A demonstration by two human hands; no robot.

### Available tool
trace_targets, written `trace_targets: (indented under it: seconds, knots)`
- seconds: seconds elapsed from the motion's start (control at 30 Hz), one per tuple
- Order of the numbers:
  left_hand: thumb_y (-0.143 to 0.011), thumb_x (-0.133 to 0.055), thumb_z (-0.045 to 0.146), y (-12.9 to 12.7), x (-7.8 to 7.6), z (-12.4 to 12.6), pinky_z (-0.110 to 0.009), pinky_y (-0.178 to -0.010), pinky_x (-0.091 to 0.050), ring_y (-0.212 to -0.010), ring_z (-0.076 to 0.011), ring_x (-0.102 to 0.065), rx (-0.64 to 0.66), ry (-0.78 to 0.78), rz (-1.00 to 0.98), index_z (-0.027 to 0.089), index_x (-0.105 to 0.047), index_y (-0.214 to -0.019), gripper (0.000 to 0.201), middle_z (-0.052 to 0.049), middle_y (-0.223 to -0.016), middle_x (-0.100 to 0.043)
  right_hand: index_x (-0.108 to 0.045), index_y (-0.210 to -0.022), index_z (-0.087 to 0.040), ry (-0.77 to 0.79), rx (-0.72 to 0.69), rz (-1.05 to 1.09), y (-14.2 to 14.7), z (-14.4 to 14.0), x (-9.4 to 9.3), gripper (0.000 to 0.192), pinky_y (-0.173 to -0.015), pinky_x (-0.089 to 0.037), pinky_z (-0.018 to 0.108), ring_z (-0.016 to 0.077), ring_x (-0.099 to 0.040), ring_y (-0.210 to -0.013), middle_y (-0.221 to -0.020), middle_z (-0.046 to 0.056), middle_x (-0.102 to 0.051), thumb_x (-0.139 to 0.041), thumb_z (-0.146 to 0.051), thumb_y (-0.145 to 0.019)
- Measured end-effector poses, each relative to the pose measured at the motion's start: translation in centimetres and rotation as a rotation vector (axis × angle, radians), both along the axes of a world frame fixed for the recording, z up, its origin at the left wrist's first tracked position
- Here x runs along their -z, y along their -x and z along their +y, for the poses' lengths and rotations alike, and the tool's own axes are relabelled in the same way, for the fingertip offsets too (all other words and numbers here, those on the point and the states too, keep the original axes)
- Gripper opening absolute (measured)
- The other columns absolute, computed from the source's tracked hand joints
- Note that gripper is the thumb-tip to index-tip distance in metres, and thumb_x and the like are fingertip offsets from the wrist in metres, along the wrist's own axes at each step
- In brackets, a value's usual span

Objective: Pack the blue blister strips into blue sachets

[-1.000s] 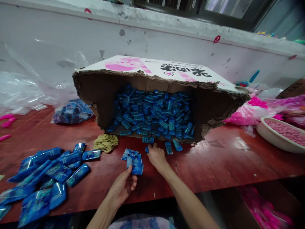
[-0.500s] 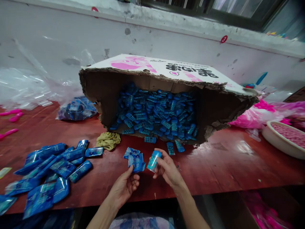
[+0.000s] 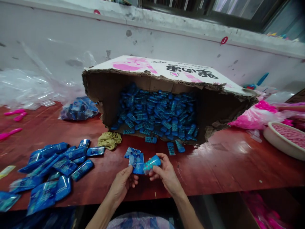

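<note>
My left hand (image 3: 124,184) pinches the edge of a small blue plastic wrapper (image 3: 136,163) lying near the front of the red table (image 3: 228,165). My right hand (image 3: 166,173) holds a small blue dotted piece (image 3: 152,163) and brings its end against that wrapper. A torn cardboard box (image 3: 166,76) lies on its side behind the hands. Many of the same blue pieces (image 3: 157,116) fill it, and a few (image 3: 173,147) have spilled onto the table in front.
A pile of filled blue packets (image 3: 52,168) lies at the left. Beside the box sit a yellow-green rag (image 3: 109,140) and a clear bag of blue items (image 3: 78,109). At the right are a white bowl of pink pieces (image 3: 286,136) and pink bags (image 3: 254,114).
My right hand picked a blue piece from in front of the box, drew it back, and has now turned it sideways against the wrapper in my left hand.
</note>
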State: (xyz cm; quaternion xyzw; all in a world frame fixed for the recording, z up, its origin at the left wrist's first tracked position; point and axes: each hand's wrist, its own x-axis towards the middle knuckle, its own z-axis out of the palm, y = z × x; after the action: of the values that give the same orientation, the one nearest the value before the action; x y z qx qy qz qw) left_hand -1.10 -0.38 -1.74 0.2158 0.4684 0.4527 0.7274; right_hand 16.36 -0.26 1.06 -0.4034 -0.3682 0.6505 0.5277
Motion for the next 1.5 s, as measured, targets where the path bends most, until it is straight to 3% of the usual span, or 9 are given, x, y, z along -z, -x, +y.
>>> trace_targets:
  seconds: [0.37, 0.5, 0.6, 0.77, 0.9, 1.07, 1.23, 1.37, 1.5]
  knots:
    - [-0.063, -0.069, 0.036, 0.3, -0.2, 0.0, -0.021, -0.042, -0.041, -0.047, -0.0141, -0.058, -0.02, -0.08, 0.038, 0.011, -0.06, -0.063, 0.027, -0.006, -0.053, -0.064, -0.038, -0.095, -0.024, -0.013, 0.067, -0.044, 1.5, -1.4, 0.7, 0.041, -0.051, -0.052, 0.025, 0.0134, -0.063, -0.066, -0.102, 0.002, -0.057, -0.064, -0.015, -0.065]
    - [-0.065, -0.068, 0.031, -0.6, -0.9, -0.3, -0.026, -0.052, -0.05, -0.059, -0.0168, -0.063, -0.09, -0.021, -0.092, 0.013, -0.061, -0.075, 0.021, -0.006, -0.066, -0.068, -0.044, -0.098, -0.024, -0.157, 0.232, -0.307, 2.6, -2.4, 2.8, 0.039, -0.073, -0.05, 0.032, 0.0185, -0.059, -0.087, -0.103, 0.004, -0.057, -0.064, -0.014, -0.066]
    - [-0.066, -0.067, 0.023, -1.4, -1.3, -0.5, -0.028, -0.057, -0.052, -0.063, -0.0156, -0.064, -0.164, 0.074, -0.156, 0.017, -0.059, -0.087, 0.023, -0.002, -0.071, -0.068, -0.049, -0.1, -0.023, -0.252, 0.29, -0.588, 3.3, -3.3, 4.4, 0.036, -0.078, -0.046, 0.034, 0.0213, -0.057, -0.089, -0.098, 0.005, -0.059, -0.066, -0.02, -0.068]
    - [-0.072, -0.061, 0.016, -1.2, -1.7, -0.4, -0.023, -0.052, -0.05, -0.056, -0.0121, -0.061, -0.132, 0.136, -0.195, 0.013, -0.059, -0.095, 0.023, -0.002, -0.068, -0.065, -0.051, -0.104, -0.025, -0.273, 0.058, -0.587, 3.3, -4.0, 3.0, 0.033, -0.062, -0.046, 0.026, 0.0158, -0.056, -0.069, -0.085, 0.0, -0.061, -0.061, -0.02, -0.073]
    - [-0.075, -0.055, 0.01, -0.3, -1.9, -0.2, -0.026, -0.068, -0.051, -0.077, -0.0156, -0.064, 0.007, 0.127, -0.317, 0.011, -0.061, -0.097, 0.023, -0.008, -0.085, -0.068, -0.056, -0.092, -0.023, -0.295, 0.027, -0.492, 2.6, -3.4, 1.2, 0.017, -0.077, -0.043, 0.026, 0.0158, -0.055, -0.083, -0.089, 0.0, -0.059, -0.056, -0.016, -0.076]
    - [-0.073, -0.054, 0.003, -0.2, -2.1, 0.2, -0.026, -0.08, -0.047, -0.084, -0.0152, -0.063, 0.128, 0.032, -0.447, 0.011, -0.061, -0.101, 0.03, -0.009, -0.094, -0.068, -0.051, -0.112, -0.03, -0.348, 0.043, -0.503, 2.1, -2.8, 0.7, 0.049, -0.09, -0.038, 0.031, 0.0187, -0.049, -0.1, -0.106, 0.001, -0.052, -0.062, -0.011, -0.068]
    - [-0.074, -0.054, 0.007, 0.0, -1.8, 0.3, -0.03, -0.082, -0.046, -0.09, -0.0191, -0.063, 0.187, 0.03, -0.442, 0.012, -0.061, -0.103, 0.03, -0.009, -0.096, -0.068, -0.053, -0.116, -0.032, -0.343, -0.119, -0.478, 0.9, -2.3, -0.1, 0.047, -0.089, -0.039, 0.031, 0.017, -0.05, -0.095, -0.101, 0.001, -0.052, -0.058, -0.014, -0.073]
    - [-0.074, -0.056, 0.011, 0.4, -1.2, -0.1, -0.033, -0.086, -0.045, -0.099, -0.0233, -0.06, 0.228, 0.026, -0.437, 0.01, -0.061, -0.102, 0.029, -0.012, -0.097, -0.068, -0.047, -0.122, -0.031, -0.233, -0.101, -0.392, 0.5, -1.8, 0.2, 0.056, -0.083, -0.042, 0.029, 0.0136, -0.051, -0.082, -0.086, -0.002, -0.05, -0.062, -0.017, -0.07]
    - [-0.069, -0.061, 0.011, 0.7, -0.8, -0.3, -0.031, -0.079, -0.048, -0.09, -0.0226, -0.064, 0.252, 0.029, -0.442, 0.011, -0.061, -0.102, 0.033, -0.012, -0.091, -0.07, -0.04, -0.127, -0.034, -0.222, -0.091, -0.38, 0.4, -1.7, 0.6, 0.076, -0.094, -0.035, 0.033, 0.0168, -0.049, -0.099, -0.104, -0.002, -0.052, -0.072, -0.016, -0.061]
